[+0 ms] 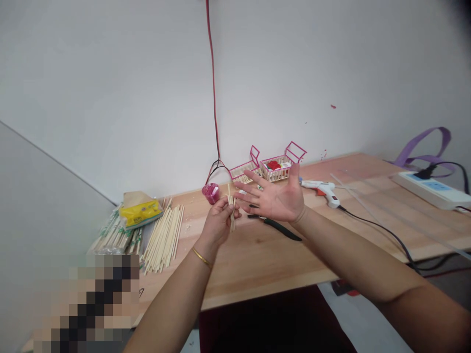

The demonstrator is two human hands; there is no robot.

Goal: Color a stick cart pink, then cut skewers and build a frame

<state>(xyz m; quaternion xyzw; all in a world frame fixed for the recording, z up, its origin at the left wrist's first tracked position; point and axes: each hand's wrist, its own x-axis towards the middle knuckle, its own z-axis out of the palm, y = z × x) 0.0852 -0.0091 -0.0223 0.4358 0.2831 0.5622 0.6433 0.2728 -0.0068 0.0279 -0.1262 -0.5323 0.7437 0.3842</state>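
My left hand (220,218) is closed around a small bundle of short wooden sticks (232,215), which stand roughly upright between thumb and fingers. To its right, my right hand (274,197) is spread flat, palm showing, with nothing in it. Its fingertips come close to the bundle; whether they touch it I cannot tell. Beneath the right hand lie pliers with dark handles (282,229), partly covered. Behind the hands stand two small stick-built baskets with pink rims, one empty-looking basket (241,171) and one basket (276,169) holding red and white items.
Left on the wooden table (243,274) are loose long sticks (165,240), wrapped stick bundles (114,233) and a yellow packet (141,213). A pink cup (211,193) stands near the wall. At right lie a white glue gun (324,190), its cord and a power strip (436,190).
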